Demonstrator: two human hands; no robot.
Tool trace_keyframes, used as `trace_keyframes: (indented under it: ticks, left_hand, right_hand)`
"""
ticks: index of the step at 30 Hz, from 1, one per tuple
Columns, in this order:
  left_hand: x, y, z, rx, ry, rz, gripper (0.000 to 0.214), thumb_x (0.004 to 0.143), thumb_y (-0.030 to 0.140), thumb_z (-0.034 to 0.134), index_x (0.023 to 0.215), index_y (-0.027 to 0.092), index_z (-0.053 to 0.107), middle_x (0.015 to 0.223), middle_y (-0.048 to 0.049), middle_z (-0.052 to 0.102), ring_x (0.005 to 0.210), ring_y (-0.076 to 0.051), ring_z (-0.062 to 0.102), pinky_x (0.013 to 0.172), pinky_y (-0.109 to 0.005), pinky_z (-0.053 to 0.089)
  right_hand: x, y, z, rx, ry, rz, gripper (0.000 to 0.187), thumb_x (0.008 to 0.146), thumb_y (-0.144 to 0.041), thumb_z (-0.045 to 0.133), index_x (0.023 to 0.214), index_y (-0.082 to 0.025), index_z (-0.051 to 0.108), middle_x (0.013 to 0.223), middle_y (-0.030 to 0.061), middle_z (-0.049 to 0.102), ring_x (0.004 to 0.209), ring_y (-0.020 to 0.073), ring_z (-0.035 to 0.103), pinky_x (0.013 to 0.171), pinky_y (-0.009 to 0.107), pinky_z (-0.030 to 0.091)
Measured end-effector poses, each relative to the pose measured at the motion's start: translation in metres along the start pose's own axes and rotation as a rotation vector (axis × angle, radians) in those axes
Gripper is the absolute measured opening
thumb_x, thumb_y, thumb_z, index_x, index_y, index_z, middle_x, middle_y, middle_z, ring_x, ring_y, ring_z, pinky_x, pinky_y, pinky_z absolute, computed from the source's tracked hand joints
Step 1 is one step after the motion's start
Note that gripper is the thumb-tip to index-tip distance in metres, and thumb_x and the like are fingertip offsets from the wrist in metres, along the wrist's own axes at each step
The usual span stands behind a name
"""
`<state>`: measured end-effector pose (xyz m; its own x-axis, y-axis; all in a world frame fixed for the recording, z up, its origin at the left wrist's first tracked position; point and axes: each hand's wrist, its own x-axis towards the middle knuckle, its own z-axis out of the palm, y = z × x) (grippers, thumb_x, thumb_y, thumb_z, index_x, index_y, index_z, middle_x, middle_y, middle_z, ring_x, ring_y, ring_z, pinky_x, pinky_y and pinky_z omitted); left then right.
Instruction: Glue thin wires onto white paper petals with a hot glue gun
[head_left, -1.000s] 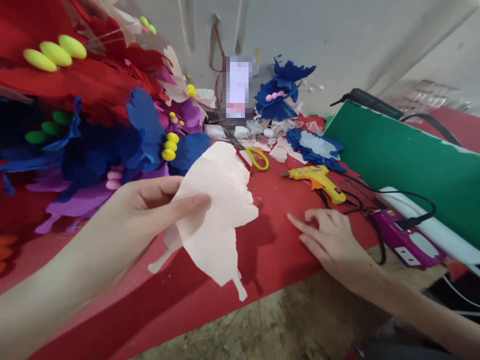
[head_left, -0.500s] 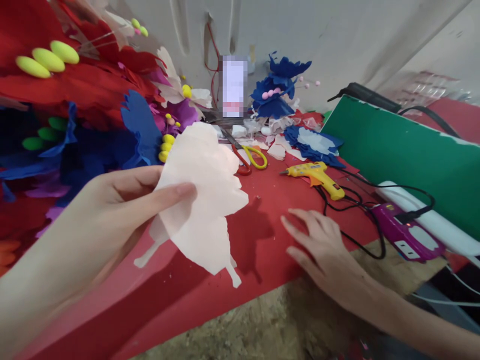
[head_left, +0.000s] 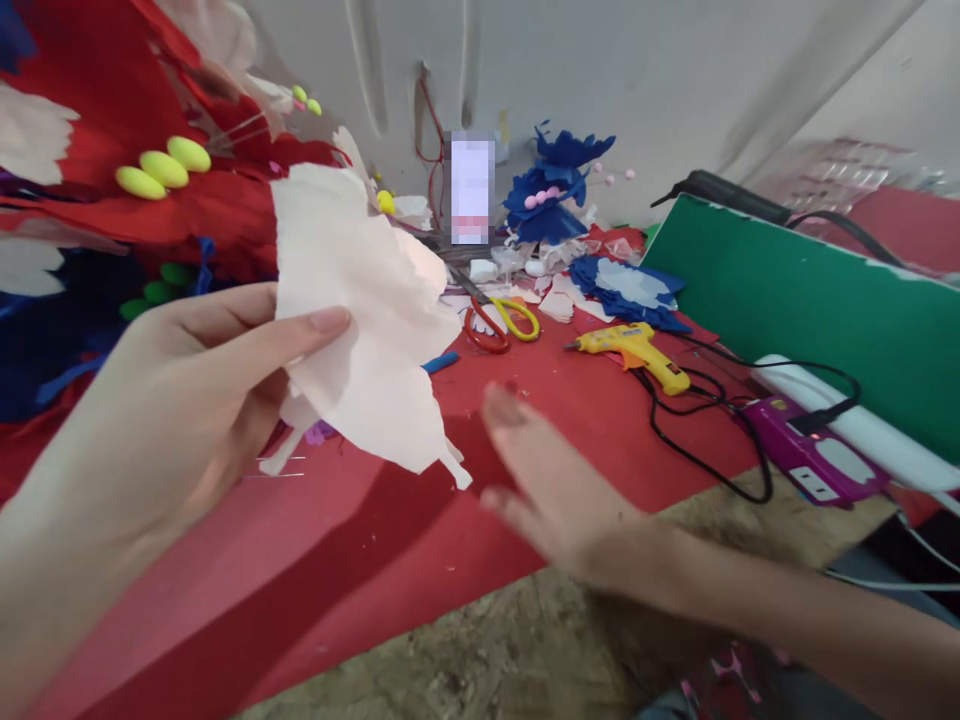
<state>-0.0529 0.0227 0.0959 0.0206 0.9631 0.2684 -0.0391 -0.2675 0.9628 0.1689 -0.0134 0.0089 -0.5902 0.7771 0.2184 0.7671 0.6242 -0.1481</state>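
My left hand pinches a white paper cut-out, shaped like a butterfly wing with a scalloped edge and thin tails, thumb on the near face. The sheet is held up off the table, and the fingers behind it are partly hidden. Low over the red surface, to the right of the cut-out, my right hand is stretched out with its fingers apart, holding nothing and slightly blurred. Beyond the hands lie scissors with one red and one yellow handle, and a yellow glue gun.
Red, blue and white paper pieces with yellow beads crowd the left side. A blue paper flower stands at the back. On the right are a green board, a purple power strip and black cables. A pixelated screen is by the wall.
My left hand has shifted left and slightly up with the white cut-out. My right hand has swung left from near the glue gun towards the cut-out.
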Motion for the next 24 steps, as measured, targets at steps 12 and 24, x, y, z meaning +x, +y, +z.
trace_keyframes:
  ticks: [12, 24]
  left_hand:
    - [-0.001, 0.007, -0.002, -0.001, 0.088, 0.070, 0.010, 0.070, 0.007, 0.059, 0.063, 0.008, 0.067, 0.049, 0.0061, 0.058, 0.049, -0.008, 0.061, 0.046, -0.015, 0.047]
    - [-0.003, 0.018, -0.001, -0.100, 0.064, 0.105, 0.020, 0.074, -0.001, 0.051, 0.067, 0.010, 0.067, 0.054, 0.0080, 0.063, 0.071, -0.013, 0.068, 0.060, -0.016, 0.052]
  right_hand:
    - [0.015, 0.021, 0.000, 0.113, -0.111, 0.199, 0.067, 0.089, -0.047, 0.023, 0.136, 0.000, 0.027, 0.143, 0.0184, 0.019, 0.134, 0.0241, 0.014, 0.109, 0.043, 0.020]
    - [0.018, -0.036, 0.008, 0.095, -0.055, 0.000, 0.058, 0.090, -0.039, 0.029, 0.130, 0.002, 0.036, 0.137, 0.0206, 0.034, 0.132, 0.0269, 0.023, 0.107, 0.045, 0.026]
